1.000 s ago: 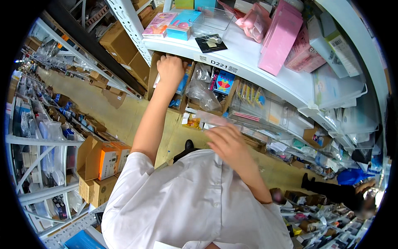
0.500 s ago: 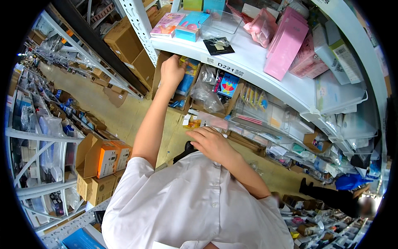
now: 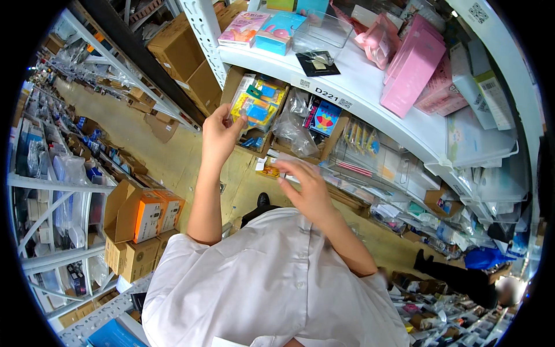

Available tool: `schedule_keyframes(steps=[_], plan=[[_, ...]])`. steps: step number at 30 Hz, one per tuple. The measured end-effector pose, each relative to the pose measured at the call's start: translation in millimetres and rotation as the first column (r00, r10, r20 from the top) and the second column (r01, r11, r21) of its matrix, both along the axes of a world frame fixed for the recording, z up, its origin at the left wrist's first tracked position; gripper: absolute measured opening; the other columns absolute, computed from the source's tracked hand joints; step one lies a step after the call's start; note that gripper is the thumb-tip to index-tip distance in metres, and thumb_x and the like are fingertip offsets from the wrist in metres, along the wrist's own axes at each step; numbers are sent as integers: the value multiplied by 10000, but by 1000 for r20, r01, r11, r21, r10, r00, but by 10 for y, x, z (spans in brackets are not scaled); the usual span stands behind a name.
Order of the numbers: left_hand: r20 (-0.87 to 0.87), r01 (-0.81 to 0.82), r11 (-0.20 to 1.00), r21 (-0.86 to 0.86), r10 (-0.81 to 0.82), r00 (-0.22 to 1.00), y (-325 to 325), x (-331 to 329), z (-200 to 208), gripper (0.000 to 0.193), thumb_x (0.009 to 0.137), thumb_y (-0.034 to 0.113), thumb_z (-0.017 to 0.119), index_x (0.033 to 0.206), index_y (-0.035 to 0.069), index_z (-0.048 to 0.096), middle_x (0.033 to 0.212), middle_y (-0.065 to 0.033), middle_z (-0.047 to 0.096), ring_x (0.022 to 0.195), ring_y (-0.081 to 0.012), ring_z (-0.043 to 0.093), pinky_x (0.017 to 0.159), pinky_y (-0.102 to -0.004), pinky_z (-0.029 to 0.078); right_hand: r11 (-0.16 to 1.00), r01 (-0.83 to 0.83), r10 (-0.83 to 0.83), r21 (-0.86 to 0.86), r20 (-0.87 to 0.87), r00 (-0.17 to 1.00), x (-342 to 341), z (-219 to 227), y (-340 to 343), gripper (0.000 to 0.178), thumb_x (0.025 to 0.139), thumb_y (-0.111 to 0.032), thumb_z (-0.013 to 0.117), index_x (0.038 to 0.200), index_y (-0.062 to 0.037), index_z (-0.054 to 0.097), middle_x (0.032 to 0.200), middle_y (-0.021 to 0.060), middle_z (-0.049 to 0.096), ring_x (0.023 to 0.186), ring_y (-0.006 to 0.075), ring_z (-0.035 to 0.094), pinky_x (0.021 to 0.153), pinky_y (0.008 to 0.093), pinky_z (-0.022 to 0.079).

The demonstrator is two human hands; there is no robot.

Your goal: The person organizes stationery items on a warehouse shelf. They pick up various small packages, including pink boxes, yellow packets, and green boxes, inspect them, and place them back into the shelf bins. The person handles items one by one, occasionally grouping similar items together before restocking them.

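My left hand (image 3: 218,136) is raised in front of the lower shelf and grips a clear packet of yellow and blue items (image 3: 254,105) by its left edge. The packet is just in front of an open cardboard box (image 3: 231,81) under the white shelf board (image 3: 370,98). My right hand (image 3: 306,188) is lower and nearer to me, its fingers pinched on a slim clear packet (image 3: 289,162). The two hands are apart. My white shirt fills the lower middle of the view.
Pink boxes (image 3: 413,69), a clear tub (image 3: 321,32) and flat packs lie on the white shelf. Bagged goods (image 3: 295,124) fill cartons below it. Orange and brown cartons (image 3: 144,217) stand at the left beside the aisle floor. Another person's legs and shoes (image 3: 445,274) show at the lower right.
My left hand has come down and back from the box with the yellow and blue packet in it. My right hand has risen slightly toward the shelf.
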State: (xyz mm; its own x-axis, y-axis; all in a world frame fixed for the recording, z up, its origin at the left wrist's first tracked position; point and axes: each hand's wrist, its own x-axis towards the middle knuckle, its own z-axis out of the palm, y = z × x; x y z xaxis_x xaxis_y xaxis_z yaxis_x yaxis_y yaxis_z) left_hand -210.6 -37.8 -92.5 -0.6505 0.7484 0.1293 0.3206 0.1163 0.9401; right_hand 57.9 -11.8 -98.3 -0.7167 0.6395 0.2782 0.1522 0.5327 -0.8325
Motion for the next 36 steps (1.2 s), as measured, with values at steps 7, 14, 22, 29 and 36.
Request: schedule_keyframes(steps=[7, 14, 22, 29, 36], plan=[[272, 372, 926, -60, -343, 899, -501, 53, 244, 310, 972, 37, 804, 1263, -35, 727, 1048, 5, 760, 872, -42, 658, 769, -221, 520, 983, 141, -162, -120, -188, 969, -84, 418, 1, 553, 981, -95, 797, 1484, 6, 591, 1342, 160, 691, 1065, 250, 756, 891, 358, 628], [550, 519, 848, 107, -485, 680, -374, 515, 345, 444, 963, 26, 809, 1379, -37, 670, 1132, -60, 776, 955, -119, 740, 719, -299, 653, 857, 132, -234, -498, -150, 961, 79, 441, -1, 474, 1012, 0, 748, 1461, 13, 597, 1252, 135, 709, 986, 158, 747, 778, 289, 647], [640, 446, 834, 325, -541, 546, -213, 996, 348, 594, 989, -35, 749, 1538, -10, 526, 1250, -121, 779, 1016, -167, 766, 750, -320, 662, 747, 93, -374, -658, -302, 877, 444, 479, 47, 486, 1045, 61, 666, 1507, 39, 517, 1176, 126, 712, 963, 178, 758, 820, 328, 674], [684, 400, 872, 283, -476, 553, -70, 1260, 210, 483, 1001, -12, 743, 1451, 2, 568, 1134, -115, 812, 898, -129, 766, 669, -270, 629, 755, 217, -475, -618, -287, 832, 910, 512, 64, 451, 1060, 35, 649, 1497, 44, 536, 1139, 112, 744, 939, 169, 759, 732, 283, 634], [672, 377, 880, 288, -467, 575, -77, 1512, 170, 477, 1036, -6, 680, 1502, 22, 582, 1119, -99, 799, 888, -132, 766, 654, -266, 639, 722, 448, -618, -528, -199, 761, 1736, 241, 526, 334, 1082, -11, 636, 1415, 19, 647, 1003, 77, 738, 789, 118, 690, 647, 265, 593]])
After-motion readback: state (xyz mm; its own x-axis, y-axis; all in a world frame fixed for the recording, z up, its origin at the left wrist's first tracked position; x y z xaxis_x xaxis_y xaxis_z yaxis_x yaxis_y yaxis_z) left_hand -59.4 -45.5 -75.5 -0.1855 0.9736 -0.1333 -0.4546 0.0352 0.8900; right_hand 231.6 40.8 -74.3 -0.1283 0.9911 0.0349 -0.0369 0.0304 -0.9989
